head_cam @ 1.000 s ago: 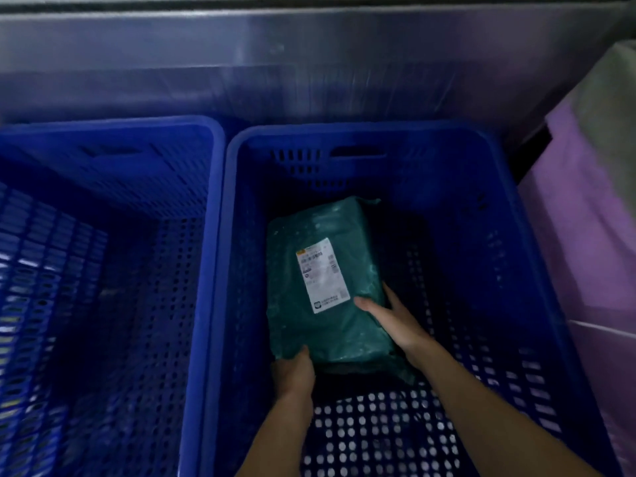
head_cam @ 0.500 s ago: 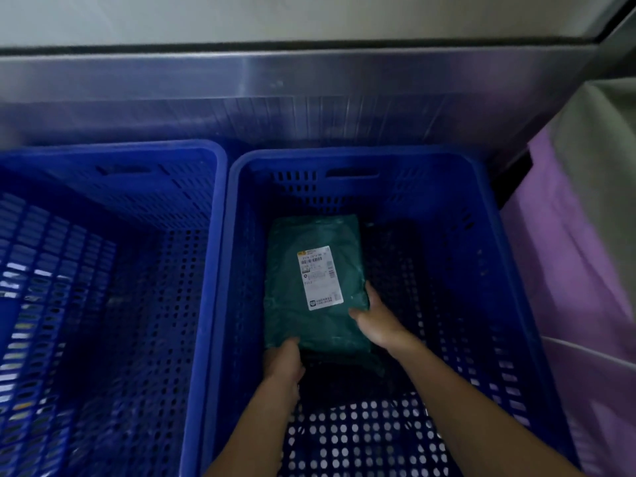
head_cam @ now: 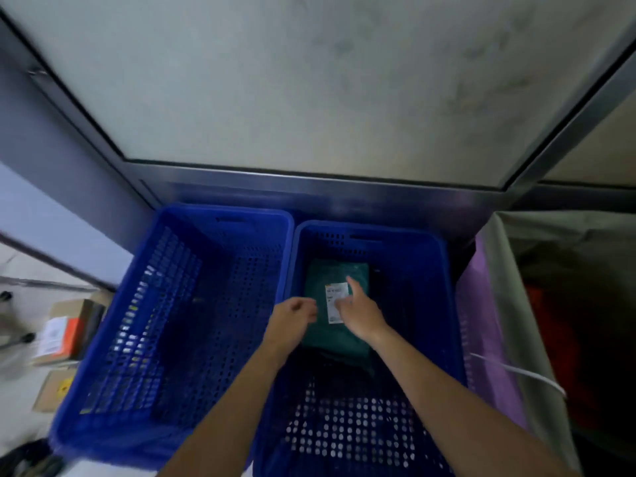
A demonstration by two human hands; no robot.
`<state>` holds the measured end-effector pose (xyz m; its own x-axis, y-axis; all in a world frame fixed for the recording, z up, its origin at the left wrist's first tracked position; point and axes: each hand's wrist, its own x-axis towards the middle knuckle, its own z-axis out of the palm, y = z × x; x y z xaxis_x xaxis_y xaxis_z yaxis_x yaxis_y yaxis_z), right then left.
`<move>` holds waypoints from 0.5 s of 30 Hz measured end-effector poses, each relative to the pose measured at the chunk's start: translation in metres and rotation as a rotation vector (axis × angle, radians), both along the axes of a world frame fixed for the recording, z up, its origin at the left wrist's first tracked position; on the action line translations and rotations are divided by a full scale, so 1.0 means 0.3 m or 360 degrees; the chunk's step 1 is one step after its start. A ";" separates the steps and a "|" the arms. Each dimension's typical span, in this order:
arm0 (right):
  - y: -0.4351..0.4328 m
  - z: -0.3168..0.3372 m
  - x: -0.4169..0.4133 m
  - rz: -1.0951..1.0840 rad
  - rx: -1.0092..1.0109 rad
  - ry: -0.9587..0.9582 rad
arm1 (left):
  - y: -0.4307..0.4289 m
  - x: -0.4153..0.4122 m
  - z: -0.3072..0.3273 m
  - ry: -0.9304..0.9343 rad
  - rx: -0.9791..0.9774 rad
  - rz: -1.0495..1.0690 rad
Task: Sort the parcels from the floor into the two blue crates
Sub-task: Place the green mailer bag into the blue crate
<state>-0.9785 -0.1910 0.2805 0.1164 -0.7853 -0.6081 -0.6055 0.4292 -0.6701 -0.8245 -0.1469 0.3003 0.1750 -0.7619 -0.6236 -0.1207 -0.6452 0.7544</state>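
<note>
Head view: two blue perforated crates stand side by side on the floor against a steel frame [head_cam: 309, 191] that borders a pale panel [head_cam: 292, 80]. The left crate [head_cam: 220, 270] shows nothing inside. The right crate [head_cam: 413, 270] contains one green parcel [head_cam: 320, 273], lying flat on the crate floor towards the far wall, with its white shipping label [head_cam: 332, 309] facing up. Both forearms reach in from the near edge. The left hand [head_cam: 296, 313] is above the parcel's left edge, close to the wall shared by the crates; its fingers are curled in and it holds nothing. The right hand [head_cam: 361, 315] is over the label, index finger extended towards the far end of the parcel and the other fingers loosely bent; it grips nothing, and contact with the label cannot be determined. On the floor left of the crates lie a cardboard box with an orange and white face [head_cam: 65, 332] and a plain brown box [head_cam: 51, 390] nearer the camera. Right of the crates hangs a purple sheet [head_cam: 481, 304], crossed by a white cable [head_cam: 523, 371].
</note>
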 end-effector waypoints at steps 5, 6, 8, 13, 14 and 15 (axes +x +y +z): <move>0.018 0.283 0.168 0.0174 -0.0081 -0.0042 | 0.072 0.227 0.275 -0.0142 -0.0145 0.0133; 0.034 0.334 0.207 0.0236 -0.0083 -0.0057 | 0.096 0.276 0.327 -0.0165 -0.0170 0.0160; 0.066 0.410 0.290 0.0359 -0.0098 -0.0049 | 0.149 0.381 0.416 -0.0217 -0.0209 0.0212; 0.223 0.537 0.522 0.0621 -0.0167 -0.0024 | 0.337 0.662 0.529 -0.0222 -0.0296 0.0351; 0.261 0.552 0.569 0.0659 -0.0200 -0.0003 | 0.383 0.712 0.538 -0.0205 -0.0311 0.0382; 0.302 0.563 0.618 0.0690 -0.0236 0.0017 | 0.432 0.765 0.544 -0.0195 -0.0325 0.0410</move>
